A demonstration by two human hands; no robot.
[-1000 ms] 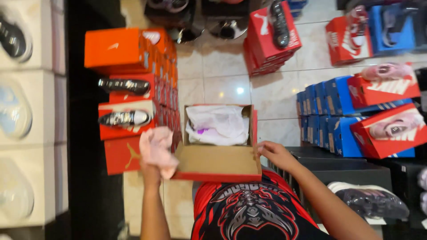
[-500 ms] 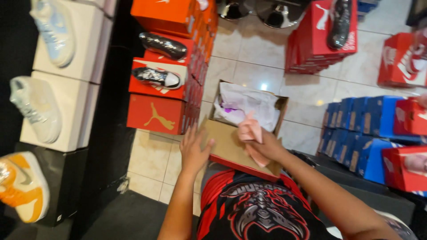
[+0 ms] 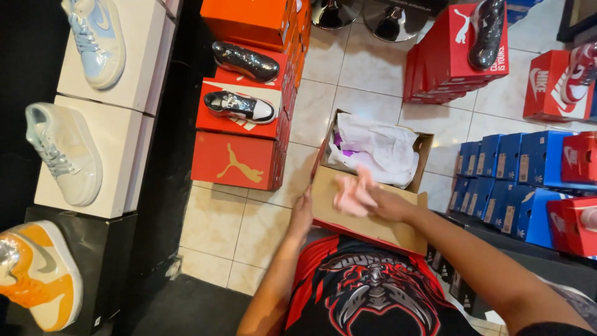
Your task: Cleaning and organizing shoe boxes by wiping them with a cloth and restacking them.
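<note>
White tissue paper (image 3: 382, 149) beyond the fingers (image 3: 348, 196) hides the shoe box's (image 3: 367, 221) contents; only something purple (image 3: 345, 151) shows, perhaps a shoe. The right hand's (image 3: 373, 199) fingers are blurred. The orange sneaker (image 3: 37, 274), far left of them, is cut by the edge.

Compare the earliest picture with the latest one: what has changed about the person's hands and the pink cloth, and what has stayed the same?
The pink cloth passed from the left hand to the right hand, which left the box's right edge and now holds the cloth over the open flap. The left hand, now empty, rests against the left edge of the shoebox. The box stays open on the lap, white tissue paper still inside.
</note>
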